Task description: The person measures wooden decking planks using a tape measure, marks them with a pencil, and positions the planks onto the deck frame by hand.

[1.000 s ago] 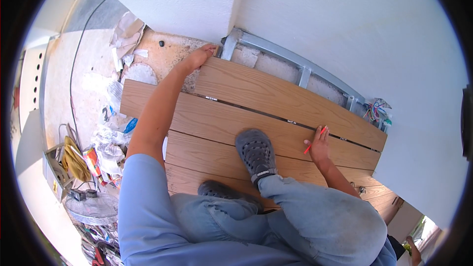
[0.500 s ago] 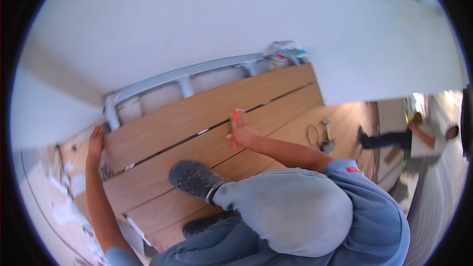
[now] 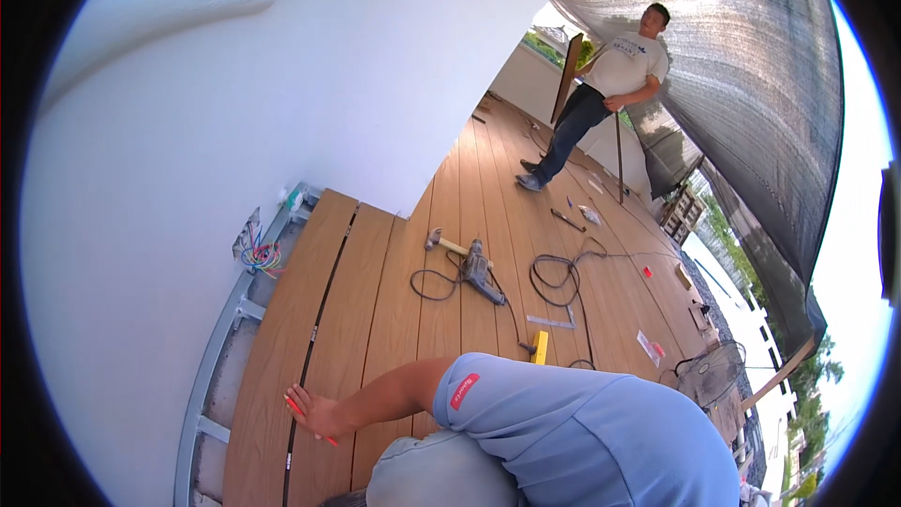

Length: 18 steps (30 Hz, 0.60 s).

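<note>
Head view: the white wall (image 3: 282, 84) fills the left and top. Beside it runs the wood deck (image 3: 469, 169). The metal frame (image 3: 214, 429) follows the wall's foot, its crosspieces exposed. The outer plank (image 3: 279, 347), the piece under attention, lies alongside that frame, parted from the next plank (image 3: 340, 347) by a dark gap (image 3: 333, 272). A co-worker (image 3: 584, 108) stands well apart on the deck. The drill (image 3: 479, 274) and hammer (image 3: 446, 242) lie together beyond your arm. Loose wires (image 3: 260, 255) sit beside the frame. Your right hand (image 3: 321, 415) rests flattened, fingers reaching the gap, with the red pencil (image 3: 295, 406) held slantwise among them. Your left hand is out of view; its grip cannot be told. Recommended: bear evenly on both planks, sight the gap along its length for uniform width, and hold the pencil's tip off the boards to avoid stray marks.
</note>
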{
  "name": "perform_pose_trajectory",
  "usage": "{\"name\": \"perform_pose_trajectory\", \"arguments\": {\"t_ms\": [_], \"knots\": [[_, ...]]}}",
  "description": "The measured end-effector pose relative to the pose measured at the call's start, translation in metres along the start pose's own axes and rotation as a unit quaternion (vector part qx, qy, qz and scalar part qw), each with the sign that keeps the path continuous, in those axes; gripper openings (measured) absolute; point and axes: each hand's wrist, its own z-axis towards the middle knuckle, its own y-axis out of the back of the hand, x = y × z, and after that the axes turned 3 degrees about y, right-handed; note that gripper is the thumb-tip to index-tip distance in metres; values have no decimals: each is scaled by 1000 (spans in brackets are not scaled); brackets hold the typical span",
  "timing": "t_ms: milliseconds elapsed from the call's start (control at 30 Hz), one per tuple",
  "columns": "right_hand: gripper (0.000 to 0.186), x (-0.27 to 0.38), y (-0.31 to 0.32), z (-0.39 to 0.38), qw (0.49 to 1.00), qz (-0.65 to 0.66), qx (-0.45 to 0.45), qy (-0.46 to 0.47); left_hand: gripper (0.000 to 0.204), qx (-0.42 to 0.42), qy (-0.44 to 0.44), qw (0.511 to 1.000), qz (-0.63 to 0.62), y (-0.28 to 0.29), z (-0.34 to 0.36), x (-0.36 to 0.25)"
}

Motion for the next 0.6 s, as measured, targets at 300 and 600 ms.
{"name": "perform_pose_trajectory", "arguments": {"t_ms": [300, 600], "knots": [[101, -4, -2, 2, 999, -3, -36, 6, 58, -44, 22, 998, 31, 3, -18, -8], [99, 5, 8, -3, 1000, -3, 2, 3, 62, -78, 25, 994, -67, 0, -21, 20]]}}
